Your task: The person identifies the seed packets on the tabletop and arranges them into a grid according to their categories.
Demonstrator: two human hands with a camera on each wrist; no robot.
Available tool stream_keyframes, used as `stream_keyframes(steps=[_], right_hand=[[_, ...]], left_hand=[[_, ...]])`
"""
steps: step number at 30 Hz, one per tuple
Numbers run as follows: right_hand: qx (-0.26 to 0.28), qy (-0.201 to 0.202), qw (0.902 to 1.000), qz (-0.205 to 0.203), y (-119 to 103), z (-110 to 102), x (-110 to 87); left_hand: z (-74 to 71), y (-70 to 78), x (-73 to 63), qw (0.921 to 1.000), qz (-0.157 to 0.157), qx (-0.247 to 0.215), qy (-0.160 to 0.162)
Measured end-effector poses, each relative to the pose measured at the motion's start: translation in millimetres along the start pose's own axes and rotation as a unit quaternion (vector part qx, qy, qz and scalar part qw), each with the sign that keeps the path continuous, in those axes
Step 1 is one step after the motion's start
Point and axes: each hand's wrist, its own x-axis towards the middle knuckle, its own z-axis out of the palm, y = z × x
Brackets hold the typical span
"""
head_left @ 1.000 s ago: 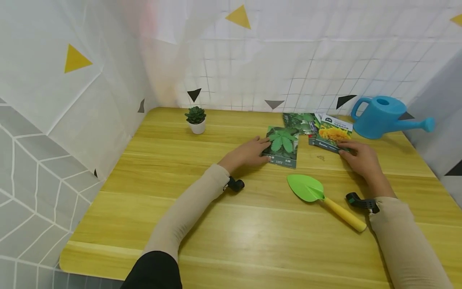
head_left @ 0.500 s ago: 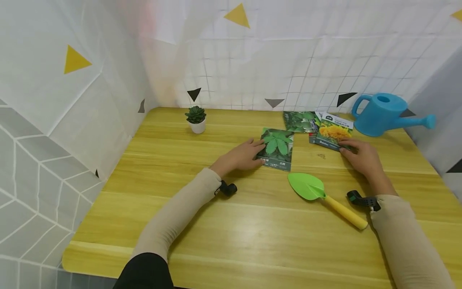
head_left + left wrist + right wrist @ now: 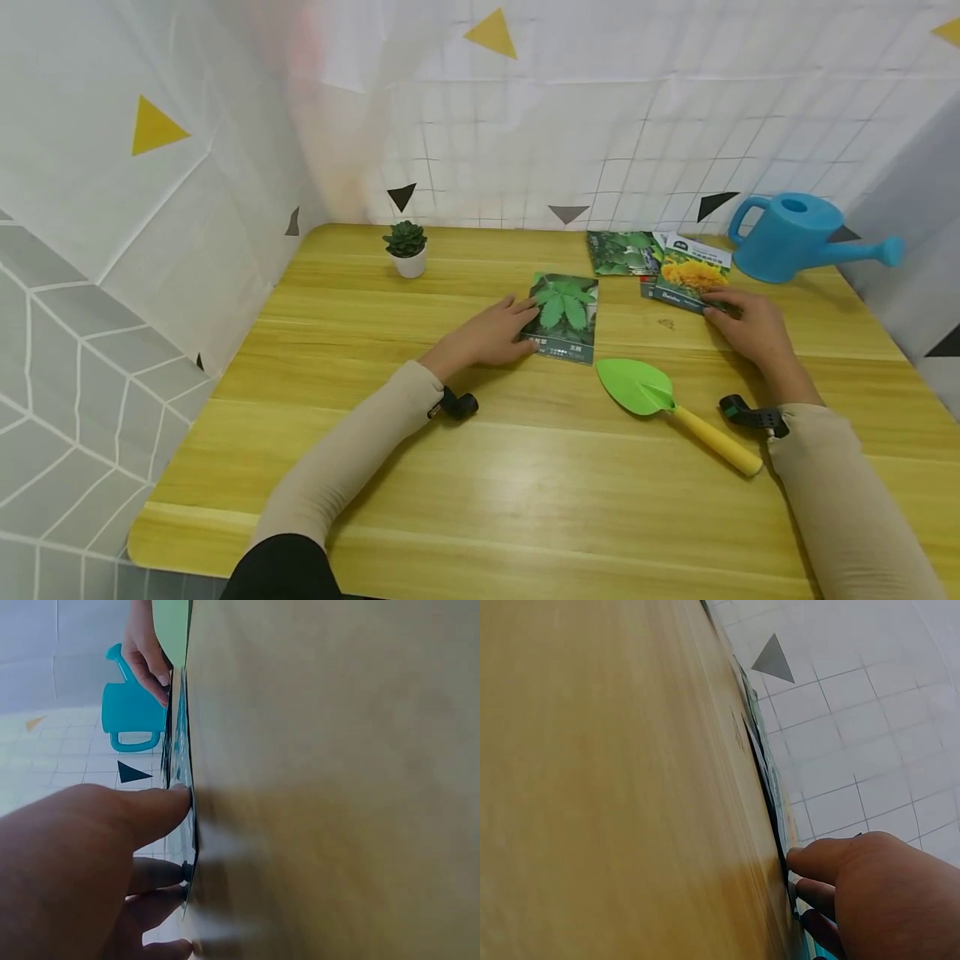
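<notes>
In the head view a seed packet with a green leaf picture (image 3: 562, 317) lies on the table. My left hand (image 3: 486, 336) rests its fingertips and thumb on the packet's left side. The left wrist view shows that thumb (image 3: 161, 812) pressing on the thin packet, whose edge lifts slightly from the wood. My right hand (image 3: 753, 327) touches the lower right corner of a packet with yellow flowers (image 3: 693, 271), fingers relaxed. That packet overlaps another green-leaf packet (image 3: 624, 252), and a red-edged corner shows beneath it.
A green trowel with a yellow handle (image 3: 712, 439) lies between the forearms. Behind my right hand stands a blue watering can (image 3: 791, 237). A small potted succulent (image 3: 408, 250) is at the back left. White patterned cloth (image 3: 525, 125) hangs behind the table.
My left hand has slid the green-leaf packet left and slightly toward me, away from the other packets. My right hand stays at the yellow-flower packet.
</notes>
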Motion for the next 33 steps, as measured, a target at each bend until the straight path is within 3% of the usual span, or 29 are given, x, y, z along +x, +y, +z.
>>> stream_keyframes(steps=[12, 23, 33], right_hand=[[0.007, -0.004, 1.0000, -0.003, 3.7, -1.9, 0.0], [0.007, -0.004, 1.0000, -0.002, 4.4, 2.8, -0.9], [0.009, -0.005, 0.9999, 0.009, 3.3, 2.2, 0.2]], left_hand=[[5.8, 0.6, -17.5, 0.9996, -0.012, 0.008, 0.024], [4.8, -1.7, -27.6, 0.9998, -0.012, 0.012, 0.013], [6.4, -2.7, -36.4, 0.9997, -0.003, 0.011, 0.023]])
